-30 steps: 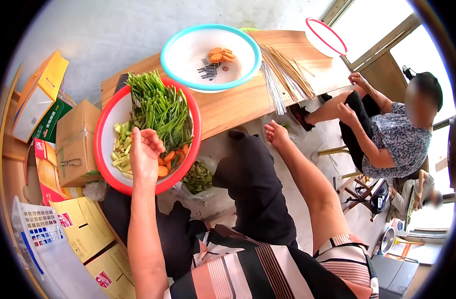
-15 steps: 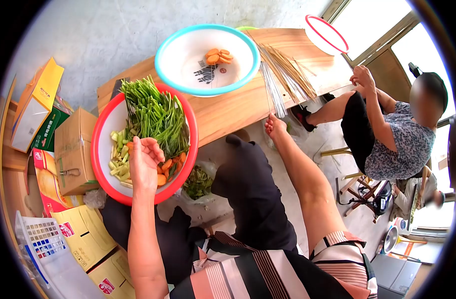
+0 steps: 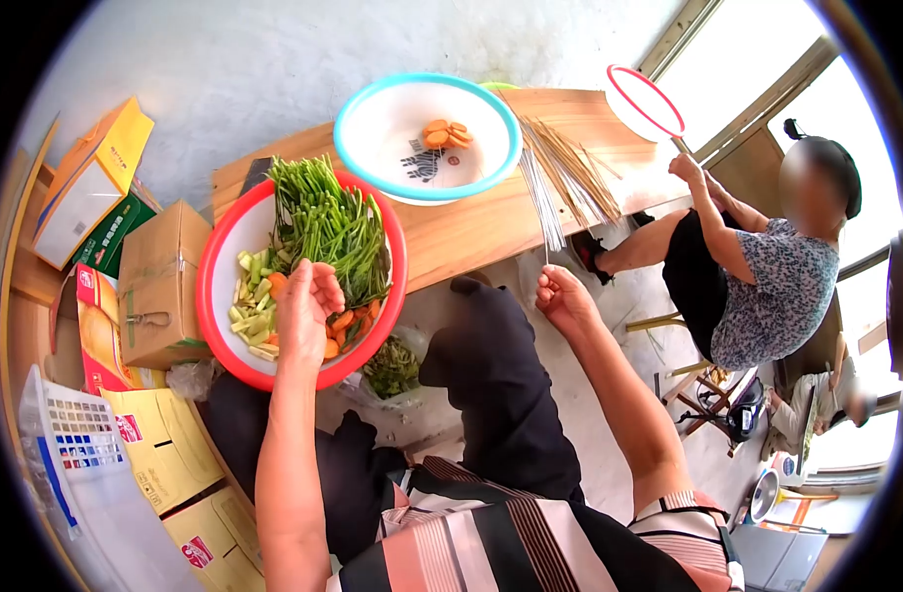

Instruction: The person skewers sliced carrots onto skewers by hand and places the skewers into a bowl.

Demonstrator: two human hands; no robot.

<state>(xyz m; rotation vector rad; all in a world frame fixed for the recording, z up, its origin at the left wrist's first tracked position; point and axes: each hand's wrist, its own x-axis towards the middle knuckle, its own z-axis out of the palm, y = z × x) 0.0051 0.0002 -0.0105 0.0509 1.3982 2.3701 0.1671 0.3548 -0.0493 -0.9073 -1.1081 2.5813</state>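
A red-rimmed basin (image 3: 207, 308) holds long-stemmed greens (image 3: 318, 212), pale green chopped pieces (image 3: 256, 316) and carrot slices (image 3: 345, 322). Over these vegetables is my left hand (image 3: 308, 304), its fingers curled inward; what they hold, if anything, is hidden. My right hand (image 3: 568, 300) is beyond the table's front edge with fingertips pinched on a thin metal skewer, whose shaft points up toward the silvery skewers (image 3: 543, 202) on the wooden table (image 3: 447, 237). Beside those lies a bundle of bamboo skewers (image 3: 575, 170). A blue-rimmed basin (image 3: 345, 148) holds several carrot slices (image 3: 446, 134).
A red-rimmed container (image 3: 646, 102) stands at the table's far end. One person (image 3: 777, 266) sits at the right, and another (image 3: 817, 409) is farther back. Cardboard boxes (image 3: 160, 286) and a white plastic basket (image 3: 81, 434) are at the left. Bagged greens (image 3: 390, 367) lie below the table.
My right hand has drawn back from the table edge, pulling the skewer with it. My left hand stays over the red-rimmed basin. The camera view has shifted slightly.
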